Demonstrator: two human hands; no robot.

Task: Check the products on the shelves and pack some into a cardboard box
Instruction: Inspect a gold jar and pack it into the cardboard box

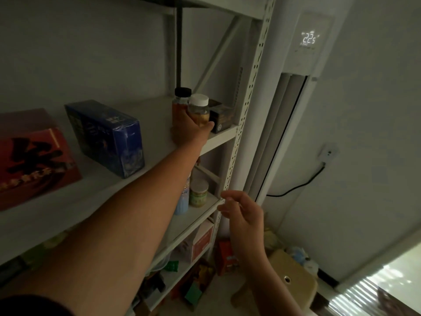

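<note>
A red box (29, 160) with large dark characters lies at the far left of the upper shelf (157, 110). Just to its right a blue box (107, 137) stands on its long side, apart from the red one. Further right, near the shelf's end, a black-capped jar (181, 103) and a white-capped jar (199, 109) stand upright and touching, with a small dark box (222, 117) just beside them against the perforated upright (250, 92).

The left hand (190, 132) reaches up from the lower left and grips the white-capped jar low down. Its thumb curls round the jar's right side, while the fingers are hidden behind the two jars.

On the lower shelf (200, 212), under the left forearm, a pale blue bottle (182, 201) and a green-labelled jar (198, 192) stand side by side. Below them sits a red-and-white carton (201, 240) among blurred packets.

The right hand (243, 215) hovers just beside the front corner of the lower shelf, its fingers (227, 198) loosely curled and holding nothing.

Right of the rack stands a tall white air conditioner (296, 65) with a lit display, then a wall socket (328, 153) with a black cable, and a tan stool (293, 277) below.
</note>
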